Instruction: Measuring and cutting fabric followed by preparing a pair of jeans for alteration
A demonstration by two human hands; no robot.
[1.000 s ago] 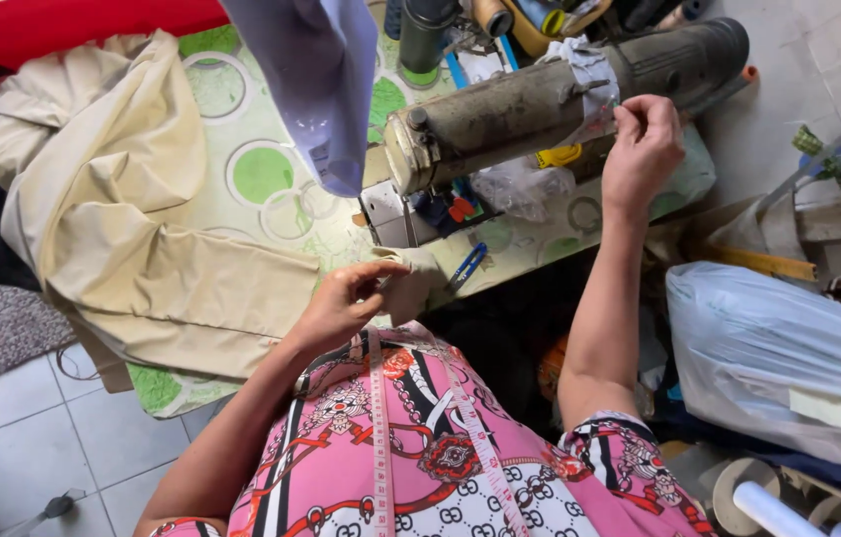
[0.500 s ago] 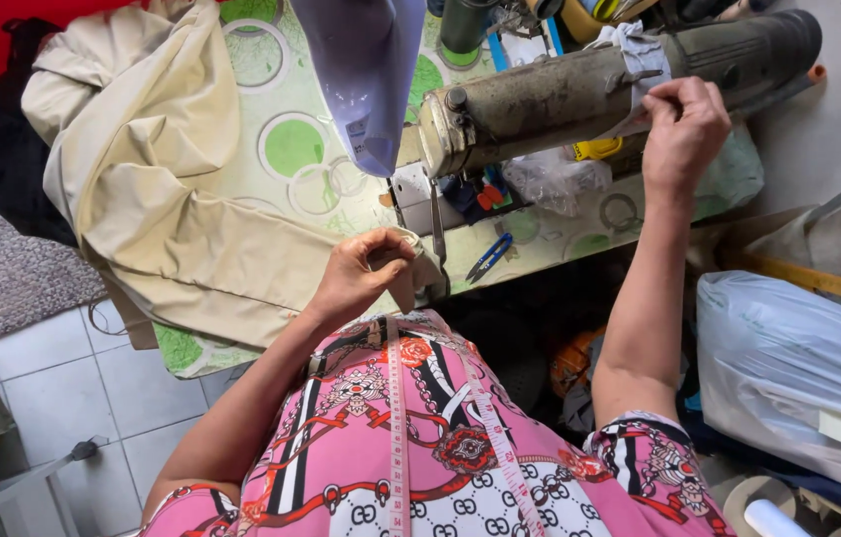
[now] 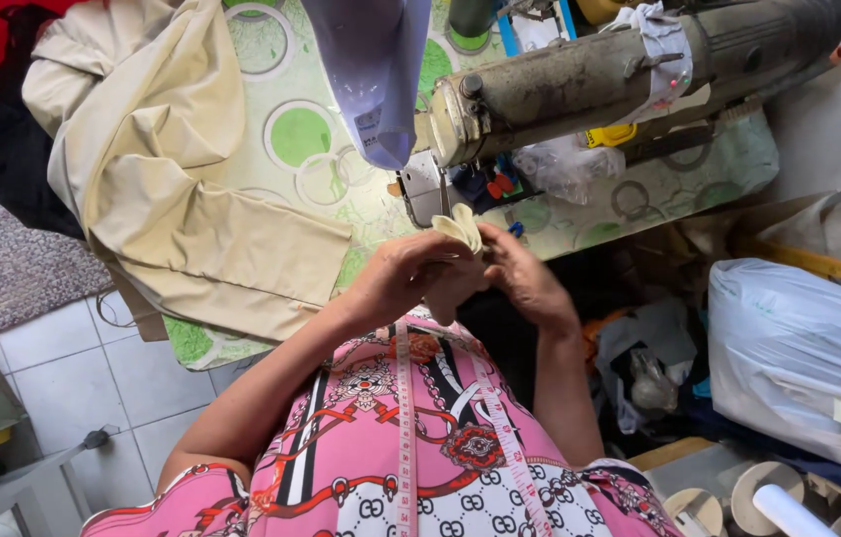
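1. You're holding a small folded scrap of cream fabric [image 3: 461, 227] right at the front edge of the table, just below the needle end of the sewing machine [image 3: 629, 75]. It's sticking up from between your two hands, with its top edge showing above your fingers.
2. Your left hand [image 3: 402, 278] is curling around the scrap from the left, fingers pressed together and pinching it; the lower part of the fabric is hiding inside that grip.
3. Your right hand [image 3: 525, 278] is coming in from the other side, fingertips closing on the same scrap, so both hands are touching each other around it. How much of the piece each hand is covering is hard to tell.
4. A measuring tape [image 3: 403, 418] is hanging around your neck and running down the front of your pink patterned top [image 3: 410, 467].
5. The machine itself is looking old and grimy, lying across the top right of the view, with a pale lilac cloth [image 3: 371, 70] hanging down just left of its head.
6. A big beige garment [image 3: 182, 189] is sprawling over the left half of the table, partly draping off the edge.
7. The table's covering [image 3: 301, 134] is showing green circles on a light ground.
8. Off to your right, a bulging white plastic bag [image 3: 798, 348] is sitting low on the floor side, well apart from your hands.
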